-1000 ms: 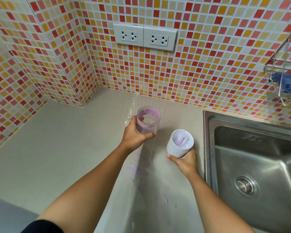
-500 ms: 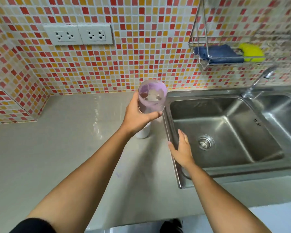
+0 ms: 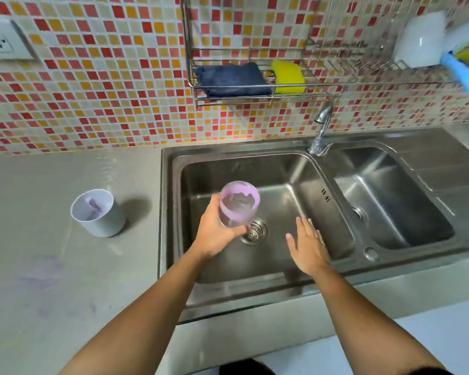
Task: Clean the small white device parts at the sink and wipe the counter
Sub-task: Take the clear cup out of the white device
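The left hand [image 3: 214, 234] is gripping the purple-smeared clear cup [image 3: 237, 204] above the sink [image 3: 268, 266]; the right hand [image 3: 307, 246] is hovering flat-fingered, holding nothing. The white cup [image 3: 98, 213] is standing on the worktop [image 3: 52, 266].

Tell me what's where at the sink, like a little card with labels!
left hand: grips the clear cup with purple gunk, over the left basin
right hand: open, empty, over the same basin
white cup: upright on the counter, left of the sink, purple smear inside
counter: faint purple smears
tap: no water seen running
rack: blue cloth and yellow sponge
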Available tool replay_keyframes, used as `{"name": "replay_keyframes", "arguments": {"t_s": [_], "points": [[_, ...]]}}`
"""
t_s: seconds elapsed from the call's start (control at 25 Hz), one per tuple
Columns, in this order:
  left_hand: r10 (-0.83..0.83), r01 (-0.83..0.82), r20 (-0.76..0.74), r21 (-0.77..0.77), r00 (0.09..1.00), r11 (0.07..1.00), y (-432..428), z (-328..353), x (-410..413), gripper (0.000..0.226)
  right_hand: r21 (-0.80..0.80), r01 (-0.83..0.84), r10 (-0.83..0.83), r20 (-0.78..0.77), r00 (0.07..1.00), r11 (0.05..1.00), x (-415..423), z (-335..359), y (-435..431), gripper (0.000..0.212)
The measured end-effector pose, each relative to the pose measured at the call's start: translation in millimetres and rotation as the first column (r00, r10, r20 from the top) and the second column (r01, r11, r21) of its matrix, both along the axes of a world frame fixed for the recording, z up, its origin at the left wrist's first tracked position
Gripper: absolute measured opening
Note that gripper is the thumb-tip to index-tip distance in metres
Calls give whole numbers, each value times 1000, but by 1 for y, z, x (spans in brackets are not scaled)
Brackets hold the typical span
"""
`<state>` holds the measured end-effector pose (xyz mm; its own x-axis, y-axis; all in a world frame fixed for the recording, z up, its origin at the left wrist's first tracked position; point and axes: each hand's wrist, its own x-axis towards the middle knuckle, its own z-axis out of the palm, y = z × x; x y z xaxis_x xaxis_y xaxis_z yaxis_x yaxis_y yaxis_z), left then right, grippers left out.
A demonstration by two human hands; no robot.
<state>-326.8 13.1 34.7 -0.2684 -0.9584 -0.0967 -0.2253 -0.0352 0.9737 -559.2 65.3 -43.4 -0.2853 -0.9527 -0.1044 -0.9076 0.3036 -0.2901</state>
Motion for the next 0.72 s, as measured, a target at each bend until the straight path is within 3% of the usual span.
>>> {"name": "replay_keyframes", "arguments": {"t_s": [0.28,0.4,0.48,0.6,0.72], "points": [[61,-75,150,87,987,993,0,-35,-72,76,161,131,-100,-186,977,978,-134,-20,-2,65],[63,-84,205,97,977,992,-12,-39,-84,75,135,134,-109,-173,979,982,-159,-32,-17,67],[39,-55,330,38,943,998,-25,-45,-87,74,93,115,-98,-169,981,989,-165,-39,-24,66],[-15,128,666,-120,746,984,-46,-62,-85,75,42,117,-109,-168,980,992,-168,-46,-26,62],[-16,252,841,-145,541,957,-59,-64,-82,79,0,118,-117,-162,980,993,-169,-50,-25,60]]}}
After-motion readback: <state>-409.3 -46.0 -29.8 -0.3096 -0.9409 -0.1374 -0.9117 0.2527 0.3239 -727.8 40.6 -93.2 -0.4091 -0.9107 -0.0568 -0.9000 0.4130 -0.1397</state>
